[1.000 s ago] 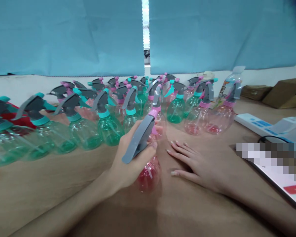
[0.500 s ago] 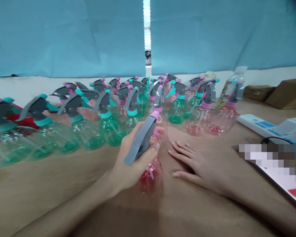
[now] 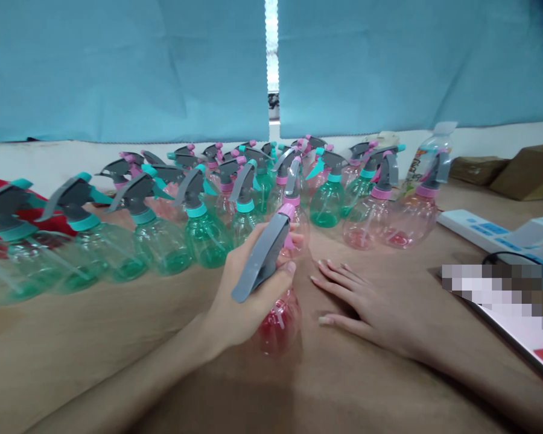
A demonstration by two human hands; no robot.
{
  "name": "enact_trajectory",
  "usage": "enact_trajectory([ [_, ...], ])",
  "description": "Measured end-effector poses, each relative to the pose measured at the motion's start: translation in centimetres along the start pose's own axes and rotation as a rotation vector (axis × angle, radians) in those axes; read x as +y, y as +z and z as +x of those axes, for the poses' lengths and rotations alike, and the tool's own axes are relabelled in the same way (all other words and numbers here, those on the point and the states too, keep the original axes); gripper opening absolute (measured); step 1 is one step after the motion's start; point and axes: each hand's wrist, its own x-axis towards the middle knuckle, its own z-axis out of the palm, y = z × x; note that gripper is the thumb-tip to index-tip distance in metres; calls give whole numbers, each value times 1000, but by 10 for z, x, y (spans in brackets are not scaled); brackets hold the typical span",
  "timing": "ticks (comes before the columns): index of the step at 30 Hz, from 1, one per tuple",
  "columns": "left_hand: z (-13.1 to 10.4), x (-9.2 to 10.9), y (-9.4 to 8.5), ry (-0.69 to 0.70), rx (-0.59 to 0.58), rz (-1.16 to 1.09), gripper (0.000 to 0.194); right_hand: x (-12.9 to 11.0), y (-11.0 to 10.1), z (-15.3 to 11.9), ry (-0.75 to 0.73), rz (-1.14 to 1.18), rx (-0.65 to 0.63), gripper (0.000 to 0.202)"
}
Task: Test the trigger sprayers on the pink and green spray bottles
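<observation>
My left hand [image 3: 242, 295] is wrapped round the neck of a pink spray bottle [image 3: 278, 328] with a grey and pink trigger head, which stands upright on the brown table [image 3: 131, 337]. To the right of it my right hand [image 3: 357, 295] lies flat on the table, fingers spread, holding nothing. A row of green spray bottles [image 3: 208, 238] with turquoise collars reaches to the left. Behind my left hand is another pink spray bottle [image 3: 298, 223], partly hidden. Two more pink spray bottles [image 3: 366, 223] stand beyond my right hand.
More green and pink spray bottles crowd the back. A labelled clear bottle [image 3: 428, 154], a white power strip [image 3: 475, 226] and brown boxes [image 3: 529, 172] are at the right. A flat device [image 3: 511, 325] lies at the right edge. Red material [image 3: 40, 211] shows behind the left bottles.
The whole view has shifted very slightly. Both hands and the held bottle keep their places on the table.
</observation>
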Motion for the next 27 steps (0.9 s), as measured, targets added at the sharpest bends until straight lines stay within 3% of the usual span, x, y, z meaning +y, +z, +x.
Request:
enact_trajectory([
  [16,2,4,1,-25,30,-14,13,0,0,0,12,-22,-16,69],
  [22,1,4,2,-24,4,-89,19,-1,-1,0,9,-17,-27,70],
  [27,0,5,1,-16,17,-76,11,-2,-3,1,18,-28,-46,71],
])
